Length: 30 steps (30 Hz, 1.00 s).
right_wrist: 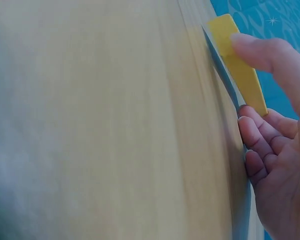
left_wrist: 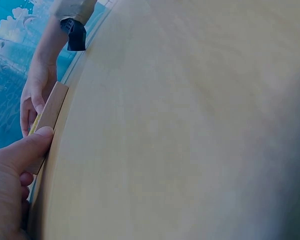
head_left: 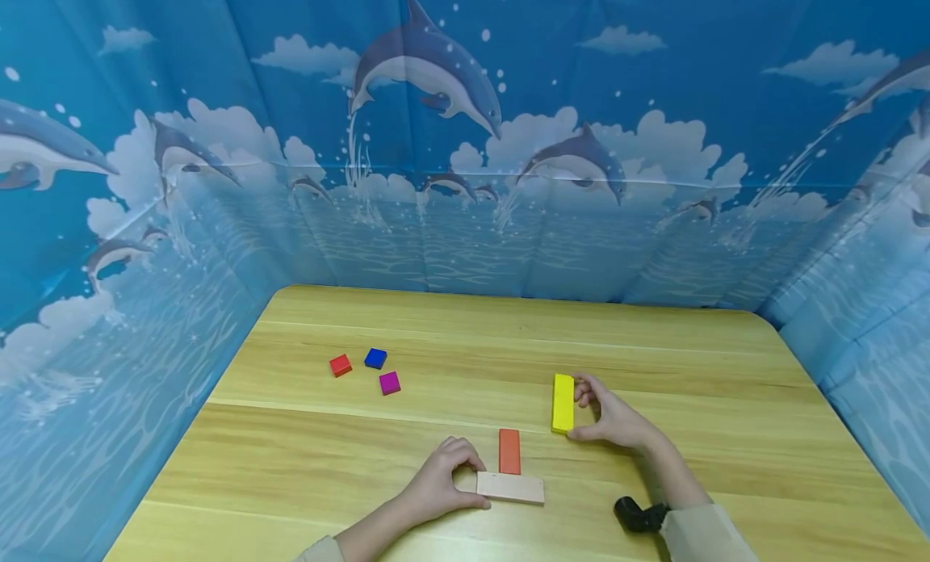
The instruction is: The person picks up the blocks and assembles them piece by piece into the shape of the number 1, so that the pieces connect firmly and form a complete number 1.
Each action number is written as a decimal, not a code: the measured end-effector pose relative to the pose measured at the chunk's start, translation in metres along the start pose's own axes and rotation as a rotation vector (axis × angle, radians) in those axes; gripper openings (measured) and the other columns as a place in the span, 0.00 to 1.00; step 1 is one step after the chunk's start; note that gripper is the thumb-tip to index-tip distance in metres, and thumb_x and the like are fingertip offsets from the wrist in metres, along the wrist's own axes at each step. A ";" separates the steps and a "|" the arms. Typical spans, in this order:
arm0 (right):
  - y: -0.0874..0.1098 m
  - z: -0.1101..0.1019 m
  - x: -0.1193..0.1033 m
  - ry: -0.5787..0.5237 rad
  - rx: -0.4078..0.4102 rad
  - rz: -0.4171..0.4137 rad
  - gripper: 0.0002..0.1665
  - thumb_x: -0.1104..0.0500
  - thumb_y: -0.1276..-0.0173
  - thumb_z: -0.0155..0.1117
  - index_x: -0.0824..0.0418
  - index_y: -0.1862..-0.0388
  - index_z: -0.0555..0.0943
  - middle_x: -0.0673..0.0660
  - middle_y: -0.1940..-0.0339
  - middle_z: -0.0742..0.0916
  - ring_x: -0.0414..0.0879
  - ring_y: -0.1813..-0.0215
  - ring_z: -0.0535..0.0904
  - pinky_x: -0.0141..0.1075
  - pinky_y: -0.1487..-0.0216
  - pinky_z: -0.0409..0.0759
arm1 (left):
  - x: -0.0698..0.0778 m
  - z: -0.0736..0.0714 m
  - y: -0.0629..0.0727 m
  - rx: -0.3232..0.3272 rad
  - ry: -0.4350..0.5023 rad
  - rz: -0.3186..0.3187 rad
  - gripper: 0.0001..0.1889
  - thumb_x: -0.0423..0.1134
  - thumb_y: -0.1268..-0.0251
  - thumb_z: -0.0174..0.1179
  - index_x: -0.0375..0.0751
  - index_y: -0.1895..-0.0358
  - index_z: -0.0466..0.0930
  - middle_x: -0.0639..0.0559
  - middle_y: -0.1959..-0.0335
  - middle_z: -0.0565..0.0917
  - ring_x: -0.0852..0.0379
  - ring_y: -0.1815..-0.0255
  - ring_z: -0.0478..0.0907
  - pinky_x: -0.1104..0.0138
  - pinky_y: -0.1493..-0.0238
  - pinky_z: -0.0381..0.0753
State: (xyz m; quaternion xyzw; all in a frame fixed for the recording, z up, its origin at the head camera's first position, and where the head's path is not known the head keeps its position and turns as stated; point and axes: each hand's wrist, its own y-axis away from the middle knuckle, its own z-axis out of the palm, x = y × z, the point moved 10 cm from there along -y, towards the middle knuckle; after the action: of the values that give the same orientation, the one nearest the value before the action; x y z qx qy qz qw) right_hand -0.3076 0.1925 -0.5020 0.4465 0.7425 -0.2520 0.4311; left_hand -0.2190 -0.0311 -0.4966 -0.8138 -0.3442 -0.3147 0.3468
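My left hand (head_left: 443, 481) pinches the left end of a plain wooden block (head_left: 511, 488) between thumb and fingers; the thumb lies on that block (left_wrist: 53, 107) in the left wrist view. An orange-red block (head_left: 509, 451) extends from the plain block's far side, on the table. Up and to the right, my right hand (head_left: 613, 417) holds a yellow block (head_left: 563, 403) by its two ends. In the right wrist view the thumb presses one end of the yellow block (right_wrist: 240, 70), and a fingertip meets the other. Whether the yellow block touches the table is unclear.
Three small blocks, red (head_left: 341, 365), blue (head_left: 375, 358) and purple (head_left: 390, 383), lie at the left on the wooden table (head_left: 465, 328). A dolphin-print curtain (head_left: 465, 223) stands along the table's far edge and sides. A black device (head_left: 639, 515) is at the right wrist.
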 end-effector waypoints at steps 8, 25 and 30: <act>-0.010 0.003 -0.009 -0.026 0.013 -0.018 0.53 0.60 0.53 0.75 0.65 0.34 0.53 0.60 0.56 0.72 0.50 0.57 0.67 0.33 0.59 0.67 | 0.000 0.000 0.000 0.002 -0.008 0.005 0.19 0.47 0.64 0.74 0.51 0.66 0.76 0.65 0.68 0.75 0.67 0.62 0.68 0.73 0.58 0.71; -0.048 0.032 -0.026 -0.001 -0.053 -0.085 0.52 0.60 0.55 0.76 0.65 0.36 0.55 0.60 0.58 0.72 0.49 0.58 0.66 0.32 0.60 0.66 | 0.000 0.001 -0.002 -0.022 0.003 0.000 0.18 0.48 0.62 0.73 0.51 0.66 0.77 0.65 0.68 0.75 0.66 0.61 0.68 0.72 0.57 0.71; -0.054 0.040 -0.030 0.012 -0.074 -0.107 0.52 0.60 0.55 0.76 0.66 0.36 0.55 0.60 0.58 0.72 0.49 0.57 0.66 0.33 0.57 0.67 | -0.001 0.002 -0.001 -0.021 0.001 -0.003 0.18 0.47 0.62 0.73 0.50 0.66 0.76 0.64 0.68 0.75 0.66 0.61 0.68 0.72 0.58 0.71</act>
State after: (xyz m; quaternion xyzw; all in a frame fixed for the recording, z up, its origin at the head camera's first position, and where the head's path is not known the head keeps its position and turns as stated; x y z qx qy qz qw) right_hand -0.3313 0.1234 -0.4965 0.3914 0.7768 -0.2443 0.4287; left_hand -0.2201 -0.0294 -0.4975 -0.8167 -0.3417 -0.3193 0.3380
